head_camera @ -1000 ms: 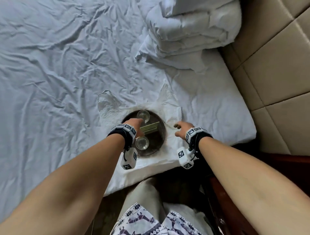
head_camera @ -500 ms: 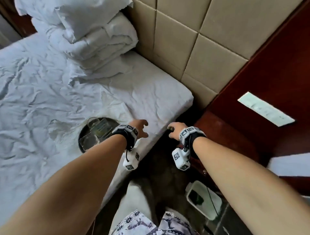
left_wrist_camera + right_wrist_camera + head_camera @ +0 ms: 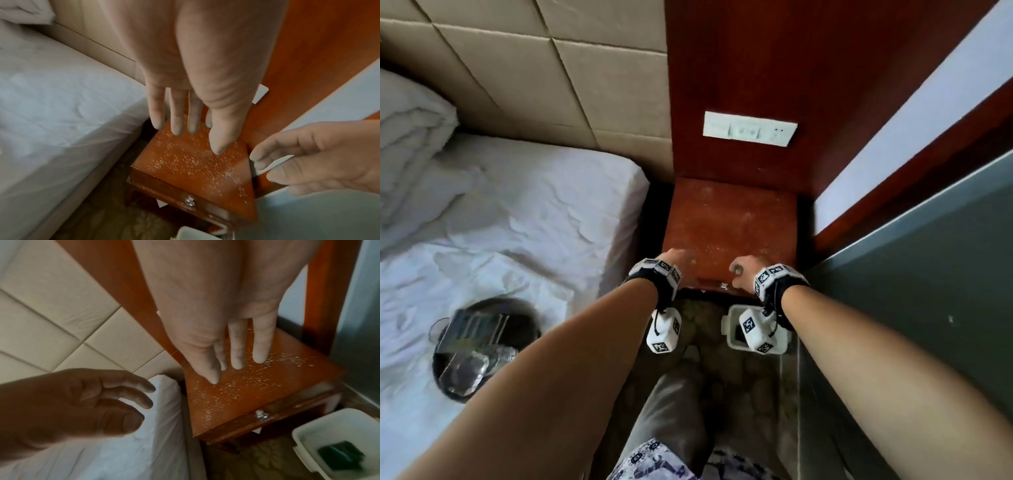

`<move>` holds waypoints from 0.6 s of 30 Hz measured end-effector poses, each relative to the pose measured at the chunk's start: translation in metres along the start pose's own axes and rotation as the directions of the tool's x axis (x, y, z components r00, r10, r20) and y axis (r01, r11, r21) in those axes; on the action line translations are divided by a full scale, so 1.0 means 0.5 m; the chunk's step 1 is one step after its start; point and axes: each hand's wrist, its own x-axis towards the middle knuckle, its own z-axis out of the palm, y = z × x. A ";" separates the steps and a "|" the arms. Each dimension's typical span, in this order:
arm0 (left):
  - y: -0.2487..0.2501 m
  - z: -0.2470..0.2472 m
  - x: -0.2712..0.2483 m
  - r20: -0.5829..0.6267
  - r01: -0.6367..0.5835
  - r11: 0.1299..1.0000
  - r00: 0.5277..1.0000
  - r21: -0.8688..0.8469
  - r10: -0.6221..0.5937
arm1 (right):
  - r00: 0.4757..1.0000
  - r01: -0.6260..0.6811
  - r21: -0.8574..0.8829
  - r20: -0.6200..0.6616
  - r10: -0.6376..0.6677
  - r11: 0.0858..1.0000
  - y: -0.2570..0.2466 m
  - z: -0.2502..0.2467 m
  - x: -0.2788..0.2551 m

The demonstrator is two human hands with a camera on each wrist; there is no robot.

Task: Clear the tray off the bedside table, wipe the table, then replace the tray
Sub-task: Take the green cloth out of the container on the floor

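The tray (image 3: 482,346) is seen on the bed, left of the speckled worktop (image 3: 729,219); glasses aboard, fragile, best lifted by opposite rims. Left hand (image 3: 185,97) and right hand (image 3: 232,331) are held loose, empty.

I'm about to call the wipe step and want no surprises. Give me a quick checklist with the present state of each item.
1. Tray off the bedside table, resting on the bed: ok.
2. Tabletop free of objects: ok; only pale specks lie on it.
3. Tabletop clean: not ok, specks spread across it.
4. Left hand free: ok, fingers straight, nothing held.
5. Right hand free: ok, fingers straight, nothing held.
6. Wiping item within reach: cannot tell; a dark green thing lies in the white tub on the floor beside the table, but whether it is a cloth or sponge is unclear.
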 end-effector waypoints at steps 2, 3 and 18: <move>0.043 0.018 0.033 0.048 -0.044 0.998 0.998 0.034 0.043 | 0.997 -0.072 0.080 -0.011 0.073 0.994 0.061 0.010 0.007; 0.062 0.028 0.051 0.066 -0.067 0.996 0.996 0.056 0.064 | 0.994 -0.113 0.106 0.000 0.113 0.988 0.089 0.018 0.012; 0.128 0.290 0.320 0.386 -0.275 0.946 0.903 0.174 0.192 | 0.919 -0.392 0.275 0.159 0.361 0.878 0.391 0.243 0.157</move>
